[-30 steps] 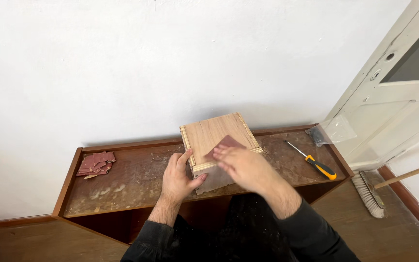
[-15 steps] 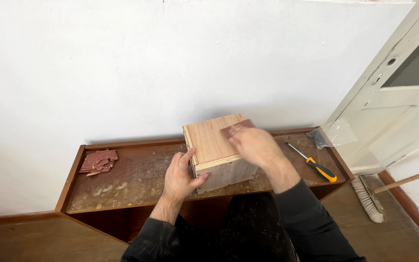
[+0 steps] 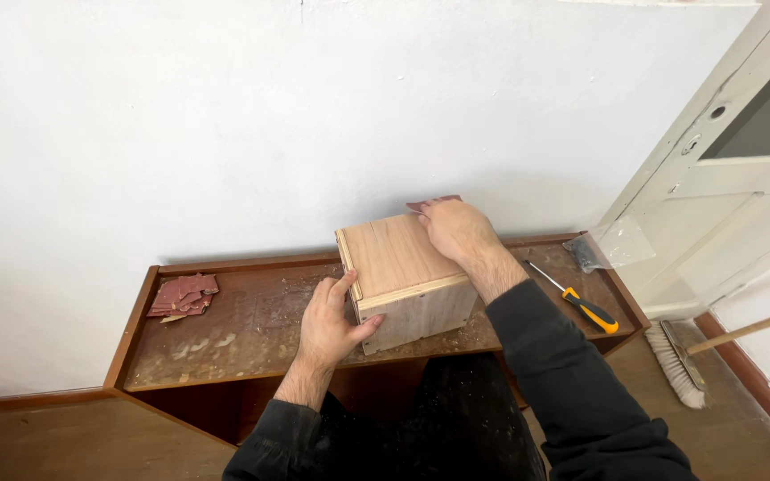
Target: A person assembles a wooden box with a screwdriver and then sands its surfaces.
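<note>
Wooden box [image 3: 407, 278] sits on the dusty brown shelf [image 3: 225, 334], steadied, I'd say, against rubbing. Left hand [image 3: 331, 325] braces its near-left corner, fingers loosely spread, thumb on the front face. Right hand [image 3: 458, 230] lies flat over the far top edge, pressing reddish sandpaper [image 3: 434, 201] under its fingertips. Beyond its wrist lies a screwdriver [image 3: 577, 301]; spare sandpaper scraps [image 3: 183, 294] sit left

I see a low brown wooden cabinet [image 3: 225, 356] against the wall, top dusty and scuffed. On it: wooden box [image 3: 407, 281] mid-right, stack of reddish sandpaper pieces [image 3: 183, 295] far left, orange-handled screwdriver [image 3: 575, 299] right, clear plastic bag [image 3: 603, 247] at the right rear corner
</note>
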